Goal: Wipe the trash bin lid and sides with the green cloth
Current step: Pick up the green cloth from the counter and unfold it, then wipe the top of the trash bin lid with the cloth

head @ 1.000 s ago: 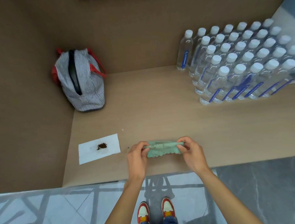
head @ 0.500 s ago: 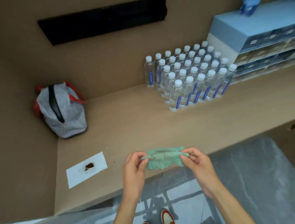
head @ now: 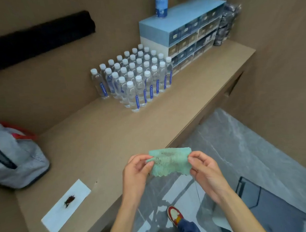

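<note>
A small green cloth [head: 170,161] with dark specks on it is stretched in the air between my hands, just off the counter's front edge. My left hand [head: 136,174] pinches its left end and my right hand [head: 206,173] pinches its right end. A dark grey trash bin [head: 268,209] with a flat lid stands on the floor at the lower right, below and to the right of my right hand, partly cut off by my forearm.
The brown counter [head: 101,144] carries a block of water bottles [head: 134,78], stacked blue and white boxes [head: 183,32], a striped bag [head: 15,157] at left, and a white paper [head: 65,206] with dark crumbs. Marble floor and my shoes [head: 174,215] lie below.
The view has swung to the right and back from the counter, bringing the bin into sight. My hands have lifted the cloth off the counter and spread it wider.
</note>
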